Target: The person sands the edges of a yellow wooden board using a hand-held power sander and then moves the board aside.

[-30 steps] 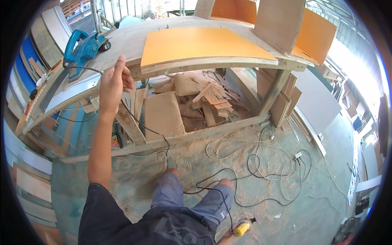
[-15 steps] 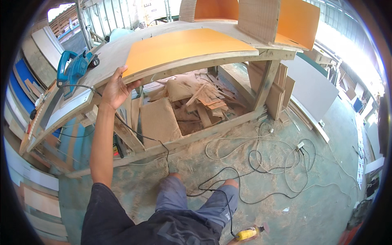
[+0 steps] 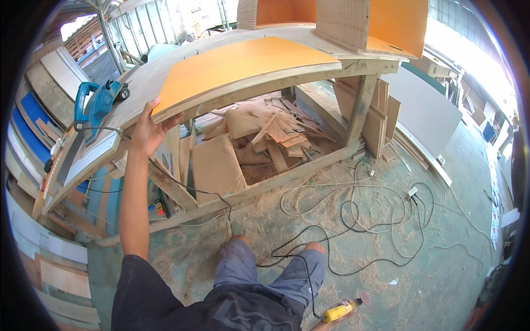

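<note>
My left hand (image 3: pixel 148 132) grips the near left corner of an orange-faced wooden panel (image 3: pixel 237 69), thumb near its top and fingers curled below. The panel lies flat along the front edge of a wooden workbench (image 3: pixel 141 80). Low at the bottom right, my right hand (image 3: pixel 346 314) is closed around a yellow power tool (image 3: pixel 333 314) with a round reddish disc (image 3: pixel 364 298) at its end. The disc is away from the panel. A black cord runs from the tool. Left of my left hand, a teal electric planer (image 3: pixel 99 105) rests on the bench.
Orange-lined wooden boxes (image 3: pixel 342 25) stand at the bench's far right. Wood scraps (image 3: pixel 281 135) and sawdust fill the space below. Looped cables (image 3: pixel 381 223) lie on the dusty floor. A large grey sheet (image 3: pixel 422 113) leans at the right; stacked boards (image 3: pixel 61 276) line the left.
The panel has slid slightly left along the bench, my left hand still on its corner. My right hand and the yellow tool show a little more at the bottom. The view has shifted slightly.
</note>
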Tool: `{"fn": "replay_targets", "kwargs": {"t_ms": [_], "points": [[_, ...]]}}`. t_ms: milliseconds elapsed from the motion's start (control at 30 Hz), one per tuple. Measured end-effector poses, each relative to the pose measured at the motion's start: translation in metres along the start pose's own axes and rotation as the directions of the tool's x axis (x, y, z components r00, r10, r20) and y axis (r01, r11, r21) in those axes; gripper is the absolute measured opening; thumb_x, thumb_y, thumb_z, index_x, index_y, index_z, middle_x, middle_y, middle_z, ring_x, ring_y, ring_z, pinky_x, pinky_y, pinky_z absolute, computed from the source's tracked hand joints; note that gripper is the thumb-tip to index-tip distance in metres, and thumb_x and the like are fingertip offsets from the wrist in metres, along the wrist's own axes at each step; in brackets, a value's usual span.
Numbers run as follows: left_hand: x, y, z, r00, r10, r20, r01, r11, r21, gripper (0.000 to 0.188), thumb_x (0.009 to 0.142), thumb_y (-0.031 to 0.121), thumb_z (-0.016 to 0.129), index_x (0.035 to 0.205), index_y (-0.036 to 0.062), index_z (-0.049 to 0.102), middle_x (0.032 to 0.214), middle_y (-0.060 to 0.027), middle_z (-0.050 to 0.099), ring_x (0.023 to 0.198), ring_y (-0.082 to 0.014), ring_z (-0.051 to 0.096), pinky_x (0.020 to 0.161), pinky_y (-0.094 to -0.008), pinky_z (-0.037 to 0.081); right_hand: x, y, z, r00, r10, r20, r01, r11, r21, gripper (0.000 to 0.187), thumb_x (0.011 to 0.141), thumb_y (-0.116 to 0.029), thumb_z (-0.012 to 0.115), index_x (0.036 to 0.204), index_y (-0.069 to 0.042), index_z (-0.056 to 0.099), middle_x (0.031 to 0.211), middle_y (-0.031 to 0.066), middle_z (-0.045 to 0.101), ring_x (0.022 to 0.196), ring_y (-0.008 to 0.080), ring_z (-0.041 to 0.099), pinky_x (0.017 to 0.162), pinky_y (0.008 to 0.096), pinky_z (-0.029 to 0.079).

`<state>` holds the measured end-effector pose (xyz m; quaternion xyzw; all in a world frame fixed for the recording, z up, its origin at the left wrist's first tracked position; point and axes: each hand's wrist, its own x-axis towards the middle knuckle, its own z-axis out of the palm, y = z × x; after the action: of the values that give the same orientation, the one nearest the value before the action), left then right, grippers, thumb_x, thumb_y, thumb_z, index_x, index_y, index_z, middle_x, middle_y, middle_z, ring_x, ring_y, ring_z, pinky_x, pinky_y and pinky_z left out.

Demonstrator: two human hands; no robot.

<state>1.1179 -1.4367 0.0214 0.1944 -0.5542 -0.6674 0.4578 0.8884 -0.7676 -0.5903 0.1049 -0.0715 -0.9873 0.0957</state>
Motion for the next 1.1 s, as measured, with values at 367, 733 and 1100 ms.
{"fn": "replay_targets", "kwargs": {"t_ms": [367,733,1100], "points": [[0.005,-0.01,-0.013,0.998,0.036,-0.041,-0.034,0.998,0.055,0.047,0.102,0.045,0.061,0.131,0.0067,0.063,0.119,-0.0107,0.075,0.105,-0.0284,0.075,0.081,-0.0346,0.062,0.046,0.016,-0.004,0.996,-0.045,-0.076,0.042,0.999,-0.032,0.041,0.098,-0.026,0.075,0.123,0.002,0.059,0.114,0.0171,0.064,0.095,0.0254,0.067,0.08,0.0344,0.06],[0.012,-0.022,-0.016,0.994,0.072,-0.088,-0.082,0.99,-0.117,0.043,0.102,0.044,0.063,0.124,0.0074,0.067,0.11,-0.009,0.076,0.099,-0.0269,0.075,0.077,-0.0335,0.061,0.097,0.014,-0.011,0.988,0.018,-0.156,-0.036,0.993,-0.116,0.035,0.098,-0.026,0.073,0.117,0.001,0.062,0.107,0.015,0.065,0.09,0.0236,0.067,0.077,0.0342,0.059],[0.006,-0.025,-0.008,0.981,0.107,-0.161,-0.126,0.986,-0.11,0.04,0.101,0.046,0.063,0.118,0.0108,0.07,0.105,-0.007,0.077,0.093,-0.0245,0.076,0.072,-0.0313,0.06,0.122,0.084,0.004,0.936,0.068,-0.345,-0.224,0.871,-0.437,0.03,0.099,-0.026,0.071,0.111,0.001,0.064,0.1,0.0129,0.066,0.085,0.0218,0.067,0.074,0.034,0.058]]}}
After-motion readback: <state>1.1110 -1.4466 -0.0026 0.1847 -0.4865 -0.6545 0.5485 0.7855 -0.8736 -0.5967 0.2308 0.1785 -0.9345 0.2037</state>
